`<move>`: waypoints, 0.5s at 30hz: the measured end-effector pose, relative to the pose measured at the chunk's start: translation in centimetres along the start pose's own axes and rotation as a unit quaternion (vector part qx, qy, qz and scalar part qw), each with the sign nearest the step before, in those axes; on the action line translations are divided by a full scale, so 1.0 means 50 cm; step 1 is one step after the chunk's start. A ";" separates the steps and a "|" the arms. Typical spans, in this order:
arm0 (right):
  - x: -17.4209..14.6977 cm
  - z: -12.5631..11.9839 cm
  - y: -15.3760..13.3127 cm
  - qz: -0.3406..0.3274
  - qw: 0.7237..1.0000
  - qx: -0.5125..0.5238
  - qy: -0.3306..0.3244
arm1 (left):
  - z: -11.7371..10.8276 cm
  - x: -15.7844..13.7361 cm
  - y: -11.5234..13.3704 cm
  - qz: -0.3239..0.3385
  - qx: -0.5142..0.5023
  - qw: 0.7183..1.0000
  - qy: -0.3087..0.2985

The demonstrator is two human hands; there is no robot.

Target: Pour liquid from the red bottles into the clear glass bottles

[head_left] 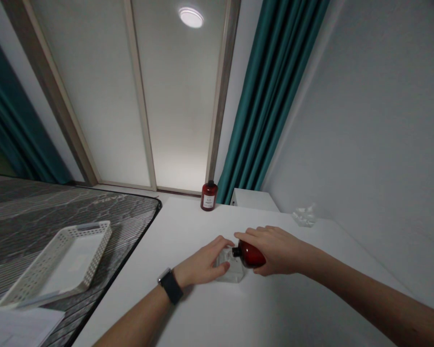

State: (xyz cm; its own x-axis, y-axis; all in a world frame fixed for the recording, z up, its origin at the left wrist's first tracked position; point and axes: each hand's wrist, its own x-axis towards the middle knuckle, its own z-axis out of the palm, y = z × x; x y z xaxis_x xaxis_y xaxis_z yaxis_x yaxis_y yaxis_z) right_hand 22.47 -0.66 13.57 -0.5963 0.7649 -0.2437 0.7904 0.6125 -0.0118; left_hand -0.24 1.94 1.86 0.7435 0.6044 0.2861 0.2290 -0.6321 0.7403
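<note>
My right hand (275, 248) is closed around a dark red bottle (253, 255) from above. The bottle is tipped on its side, and its black neck points left, over a clear square container (233, 274) on the white table (188, 313). My left hand (206, 262), with a dark watch on the wrist, grips that container from the left, thumb at the near side and fingers at the far side. Whether liquid flows from the bottle is too small to tell. A second dark red bottle (209, 200) with a white label and black top stands upright at the table's far edge.
Crumpled clear plastic (304, 217) lies at the back right by the wall. To the left, a white perforated basket (97, 255) and papers (21, 323) rest on a grey striped surface (130, 212). A white cabinet (255, 200) stands beyond the table, near the green curtain (264, 96).
</note>
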 end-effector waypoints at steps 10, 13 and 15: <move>0.000 -0.001 -0.001 -0.001 1.000 -0.001 0.002 | 0.001 -0.001 -0.002 -0.001 -0.002 1.000 0.000; -0.001 -0.002 -0.002 -0.005 1.000 -0.001 0.003 | 0.000 -0.001 0.000 -0.002 -0.003 1.000 -0.001; -0.001 -0.002 -0.002 -0.006 1.000 -0.001 0.004 | -0.001 -0.001 0.003 -0.002 -0.002 1.000 -0.002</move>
State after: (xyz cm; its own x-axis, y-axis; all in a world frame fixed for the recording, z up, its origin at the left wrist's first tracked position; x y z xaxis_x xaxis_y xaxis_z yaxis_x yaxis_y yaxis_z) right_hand 22.40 -0.73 13.66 -0.6073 0.7588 -0.2354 0.7826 0.6223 -0.0133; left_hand -0.28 1.84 1.98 0.7450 0.6052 0.2806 0.2301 -0.6279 0.7435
